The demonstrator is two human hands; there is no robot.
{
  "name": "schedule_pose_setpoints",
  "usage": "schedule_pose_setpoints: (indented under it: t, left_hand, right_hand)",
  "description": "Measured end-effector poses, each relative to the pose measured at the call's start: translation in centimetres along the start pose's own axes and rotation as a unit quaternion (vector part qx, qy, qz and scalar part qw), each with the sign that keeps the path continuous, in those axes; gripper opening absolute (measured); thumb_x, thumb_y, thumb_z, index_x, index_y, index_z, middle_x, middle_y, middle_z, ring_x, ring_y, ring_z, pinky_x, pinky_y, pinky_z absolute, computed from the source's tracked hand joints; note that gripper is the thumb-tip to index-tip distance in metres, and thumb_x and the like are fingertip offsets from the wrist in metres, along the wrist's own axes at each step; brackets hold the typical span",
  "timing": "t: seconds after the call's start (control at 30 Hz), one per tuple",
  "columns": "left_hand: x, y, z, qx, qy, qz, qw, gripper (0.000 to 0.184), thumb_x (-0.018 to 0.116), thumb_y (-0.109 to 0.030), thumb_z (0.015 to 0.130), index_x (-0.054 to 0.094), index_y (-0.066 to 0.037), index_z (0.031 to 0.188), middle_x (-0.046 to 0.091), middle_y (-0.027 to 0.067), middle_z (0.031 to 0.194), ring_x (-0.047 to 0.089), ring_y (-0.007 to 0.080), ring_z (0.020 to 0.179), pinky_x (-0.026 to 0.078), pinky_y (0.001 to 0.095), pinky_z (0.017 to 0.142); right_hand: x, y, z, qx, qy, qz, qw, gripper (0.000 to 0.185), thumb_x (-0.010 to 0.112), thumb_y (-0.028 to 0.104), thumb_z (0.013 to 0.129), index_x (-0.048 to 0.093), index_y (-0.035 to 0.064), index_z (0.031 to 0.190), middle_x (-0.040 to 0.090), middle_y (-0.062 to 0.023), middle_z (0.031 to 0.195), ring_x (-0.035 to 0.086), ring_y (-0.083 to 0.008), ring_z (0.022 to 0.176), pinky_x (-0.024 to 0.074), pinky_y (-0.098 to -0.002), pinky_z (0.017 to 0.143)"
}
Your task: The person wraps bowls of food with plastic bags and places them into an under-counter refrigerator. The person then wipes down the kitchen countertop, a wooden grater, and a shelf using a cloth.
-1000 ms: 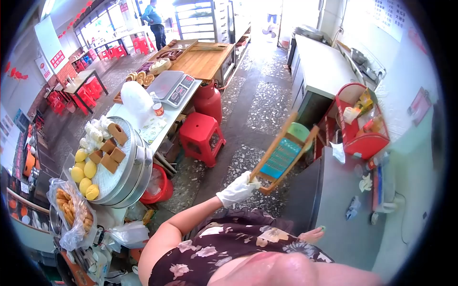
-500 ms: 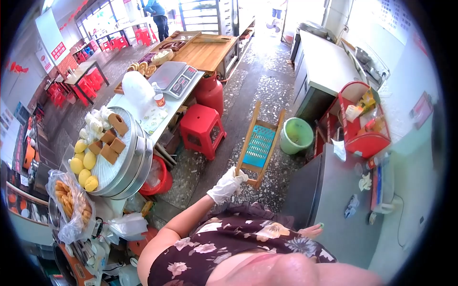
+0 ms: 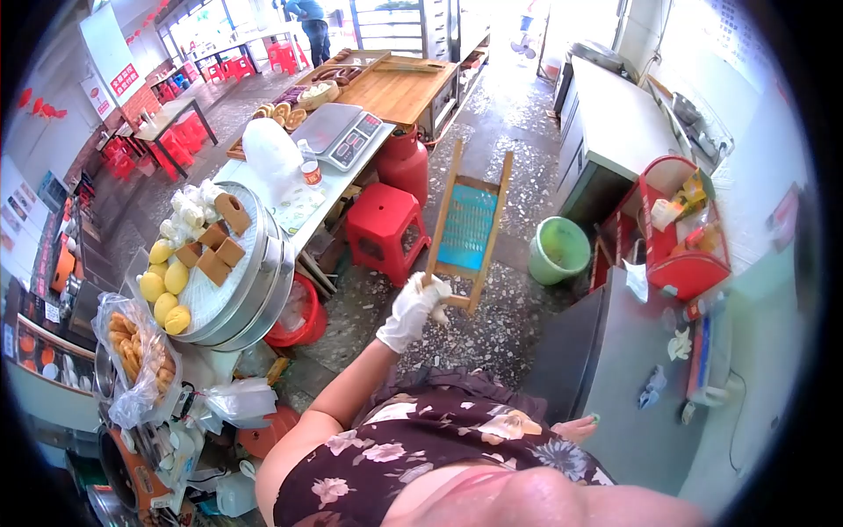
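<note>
My left hand (image 3: 414, 309), in a white glove, is closed on the lower end of a wooden-framed grater (image 3: 467, 228) with a blue perforated panel. The grater is held out over the speckled floor, its two long rails pointing away from me. To its left stands a red stool (image 3: 385, 230), to its right a green bucket (image 3: 559, 250). My right hand (image 3: 577, 429) is bare and low beside my floral top, near the grey counter. Its fingers are partly in view, stretched out and holding nothing I can see.
At left, a round steamer (image 3: 250, 299) bears yellow buns and brown cakes. A scale (image 3: 338, 133) sits on the table behind, near a red gas cylinder (image 3: 404, 167). A red rack (image 3: 680, 274) stands at right. A person (image 3: 313, 25) stands far back.
My left hand has carried the grater left and away from the green bucket, turning it more upright in view. My right hand stays low by my body. The view has shifted slightly.
</note>
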State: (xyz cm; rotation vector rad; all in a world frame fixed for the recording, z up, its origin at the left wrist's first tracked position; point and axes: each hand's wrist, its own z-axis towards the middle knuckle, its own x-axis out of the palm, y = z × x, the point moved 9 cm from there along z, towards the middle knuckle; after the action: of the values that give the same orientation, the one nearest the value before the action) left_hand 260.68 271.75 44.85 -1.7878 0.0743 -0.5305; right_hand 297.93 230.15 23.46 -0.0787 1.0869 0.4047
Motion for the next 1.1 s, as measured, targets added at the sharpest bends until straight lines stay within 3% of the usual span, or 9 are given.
schedule_pose_setpoints:
  t: [0.17, 0.23, 0.27, 0.33, 0.37, 0.67, 0.8, 0.97, 1.1]
  left_hand:
    - [-5.0, -5.2, 0.7, 0.097, -0.117, -0.058, 0.987, 0.024, 0.062, -0.025, 0.083, 0.051, -0.005, 0.091, 0.053, 0.0035, 0.06, 0.052, 0.0129, 0.043, 0.045, 0.0231, 0.043]
    - [-5.9, -8.4, -0.5, 0.155, -0.133, -0.053, 0.978, 0.023, 0.06, -0.028, 0.085, 0.056, -0.005, 0.084, 0.048, 0.0017, 0.053, 0.047, 0.0115, 0.037, 0.04, 0.023, 0.037]
    - [-7.2, -11.8, -1.3, 0.372, -0.196, 0.137, 0.897, 0.025, 0.06, -0.03, 0.085, 0.056, -0.005, 0.083, 0.047, 0.0008, 0.051, 0.044, 0.0099, 0.035, 0.036, 0.0223, 0.034]
    - [-7.7, -13.8, -2.6, 0.391, -0.235, 0.104, 0.884, 0.024, 0.056, -0.029, 0.087, 0.055, -0.007, 0.08, 0.041, -0.0017, 0.052, 0.035, 0.0066, 0.032, 0.028, 0.0214, 0.03]
    - [-8.2, -11.0, -1.7, 0.192, -0.208, -0.118, 0.952, 0.022, 0.054, -0.027, 0.088, 0.053, -0.008, 0.076, 0.038, -0.0033, 0.054, 0.029, 0.0048, 0.032, 0.023, 0.0212, 0.028]
    - [-8.4, -17.3, -4.7, 0.355, -0.195, -0.196, 0.893, 0.035, 0.05, -0.034, 0.093, 0.046, -0.01, 0.068, 0.035, -0.0039, 0.047, 0.029, 0.0056, 0.031, 0.021, 0.0204, 0.029]
    - [-7.3, -19.8, -6.1, 0.403, -0.172, -0.205, 0.876, 0.035, 0.047, -0.03, 0.095, 0.046, -0.01, 0.067, 0.04, -0.0036, 0.053, 0.032, 0.0047, 0.037, 0.024, 0.0198, 0.033]
    - [-6.3, -20.2, -5.0, 0.359, -0.165, -0.189, 0.899, 0.039, 0.044, -0.036, 0.094, 0.048, -0.008, 0.067, 0.038, -0.0015, 0.045, 0.034, 0.0071, 0.031, 0.024, 0.0223, 0.029]
    - [-4.7, -22.3, -4.7, 0.415, -0.173, -0.153, 0.88, 0.033, 0.046, -0.034, 0.093, 0.05, -0.008, 0.072, 0.037, -0.0035, 0.051, 0.031, 0.0055, 0.033, 0.025, 0.0202, 0.031]
  right_hand:
    - [1.3, -2.1, 0.1, 0.04, -0.015, 0.044, 0.998, 0.052, 0.046, -0.002, 0.08, 0.03, -0.0108, 0.128, 0.037, -0.0332, 0.124, 0.041, -0.0463, 0.113, 0.0347, -0.0477, 0.097]
    - [-3.0, 0.0, 1.2, 0.147, 0.022, 0.214, 0.965, 0.055, 0.047, -0.001, 0.078, 0.029, -0.0111, 0.129, 0.038, -0.0343, 0.122, 0.043, -0.0475, 0.111, 0.0355, -0.0492, 0.096]
    - [-2.6, -0.3, 0.9, 0.147, 0.023, 0.214, 0.966, 0.055, 0.047, -0.001, 0.078, 0.029, -0.0111, 0.129, 0.038, -0.0343, 0.122, 0.043, -0.0475, 0.111, 0.0355, -0.0492, 0.096]
    - [-3.4, 2.8, 0.2, -0.08, -0.075, -0.047, 0.993, 0.057, 0.048, -0.001, 0.076, 0.028, -0.0113, 0.129, 0.037, -0.0352, 0.123, 0.042, -0.0486, 0.111, 0.0353, -0.0511, 0.096]
    - [-2.6, 2.2, -0.1, -0.081, -0.074, -0.047, 0.993, 0.057, 0.048, -0.001, 0.076, 0.028, -0.0113, 0.129, 0.037, -0.0352, 0.123, 0.042, -0.0486, 0.111, 0.0353, -0.0511, 0.096]
    - [1.1, -0.1, -0.3, -0.057, -0.012, -0.06, 0.996, 0.062, 0.049, 0.0, 0.073, 0.027, -0.0112, 0.129, 0.033, -0.0371, 0.125, 0.039, -0.0496, 0.115, 0.0339, -0.0517, 0.098]
    - [1.0, -0.1, -0.4, -0.059, -0.023, -0.077, 0.995, 0.061, 0.051, 0.008, 0.076, 0.03, -0.0049, 0.131, 0.039, -0.0289, 0.126, 0.041, -0.0448, 0.115, 0.0347, -0.0502, 0.099]
    - [0.9, 1.6, 0.7, -0.074, -0.015, -0.035, 0.997, 0.06, 0.051, 0.007, 0.076, 0.033, -0.003, 0.131, 0.039, -0.0273, 0.128, 0.041, -0.0431, 0.117, 0.0349, -0.0486, 0.099]
    - [0.1, 0.7, 0.2, -0.069, -0.003, -0.02, 0.997, 0.059, 0.051, 0.007, 0.075, 0.036, -0.0016, 0.131, 0.04, -0.026, 0.13, 0.041, -0.0418, 0.119, 0.035, -0.0473, 0.1]
